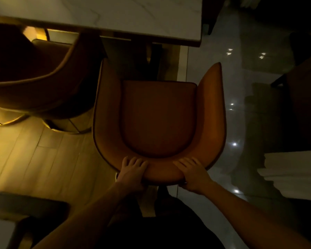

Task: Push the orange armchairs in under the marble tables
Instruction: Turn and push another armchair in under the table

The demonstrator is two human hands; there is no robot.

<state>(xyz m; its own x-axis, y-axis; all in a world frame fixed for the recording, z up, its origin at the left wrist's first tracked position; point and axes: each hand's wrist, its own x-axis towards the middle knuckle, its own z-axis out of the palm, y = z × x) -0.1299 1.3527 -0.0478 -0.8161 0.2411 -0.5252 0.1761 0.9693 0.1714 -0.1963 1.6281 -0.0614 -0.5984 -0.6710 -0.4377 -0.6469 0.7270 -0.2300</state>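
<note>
Orange armchair [158, 119] stands at frame centre, its front just short of the marble table [115, 13] along the top edge. Left hand [133, 173] and right hand [194, 175] both clasp the curved backrest top, fingers over the rim. A 2nd armchair [34, 78] sits at upper left.

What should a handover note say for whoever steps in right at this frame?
Left hand and right hand: both grip the curved top of the orange armchair's backrest.
The chair faces the marble table; its seat sits wholly outside the table's edge, not yet pushed in.
A second armchair stands to the left, closer to the table.
Left: push this chair forward under the table.
</note>
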